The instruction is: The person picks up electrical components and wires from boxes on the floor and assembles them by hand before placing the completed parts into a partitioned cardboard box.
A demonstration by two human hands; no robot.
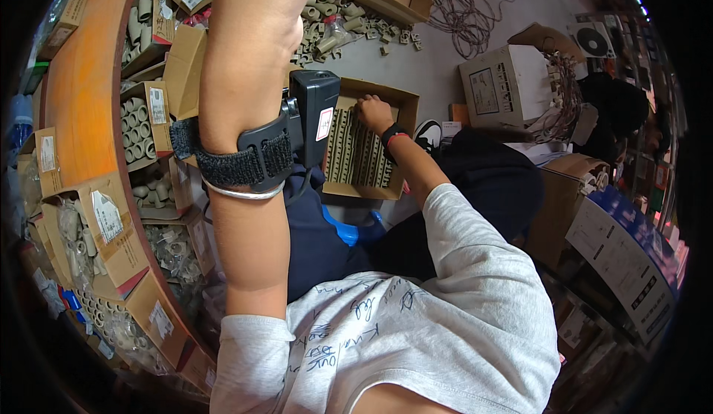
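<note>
My right hand (376, 114), with a dark band and a red cord at its wrist, reaches into an open cardboard box (408, 107). Its fingers are bent down and pressed together at the top of the rows; what they hold, if anything, is hidden. Tight rows of small beige-grey plastic fittings (359, 154) line this box. My left arm (245, 65) rises close to the camera past the upper edge, and the fingers of that hand are out of the picture. A black boxy device (315, 109) is strapped to this arm with a dark band (256, 160).
Cardboard boxes of grey pipe fittings (138, 128) crowd the left, around an orange-brown board (82, 109). Loose fittings (349, 34) lie on the floor ahead, near coiled cable (466, 20). A white carton (494, 87) with wires stands right. Something blue (353, 230) shows below me.
</note>
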